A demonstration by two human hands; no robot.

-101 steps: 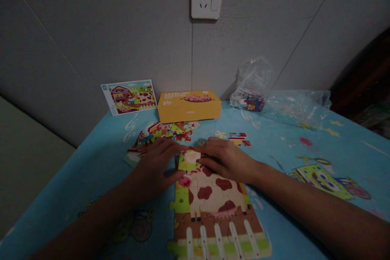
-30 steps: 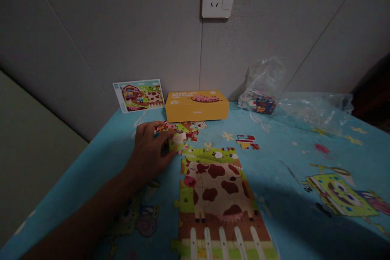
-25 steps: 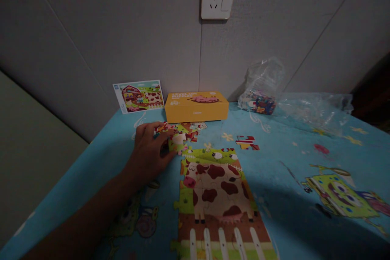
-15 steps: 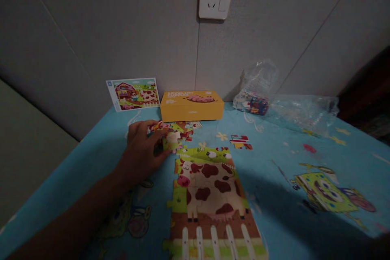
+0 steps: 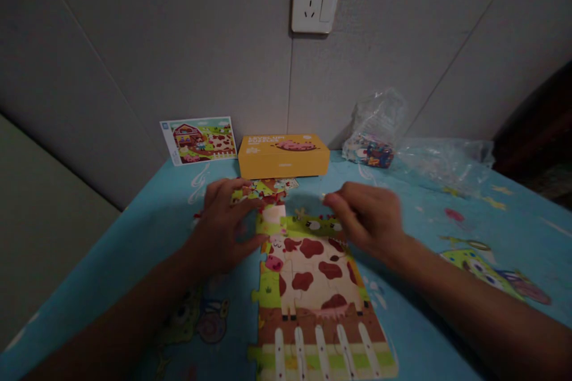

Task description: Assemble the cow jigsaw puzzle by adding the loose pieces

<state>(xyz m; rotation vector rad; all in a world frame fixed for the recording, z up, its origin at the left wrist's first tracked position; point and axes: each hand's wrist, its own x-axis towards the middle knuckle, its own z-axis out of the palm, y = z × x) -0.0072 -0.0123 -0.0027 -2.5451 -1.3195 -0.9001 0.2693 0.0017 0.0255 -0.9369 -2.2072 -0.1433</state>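
While the left hand (image 5: 223, 220) lay spread at the top of the cow jigsaw puzzle (image 5: 313, 292), around a pale-topped piece (image 5: 273, 213), the right hand (image 5: 369, 217) hovered just above the puzzle, its fingers drawn together. Dim blur hid whether either grip clamped anything. Loose pieces (image 5: 263, 189) lay beyond, on the blue tabletop (image 5: 447, 220).
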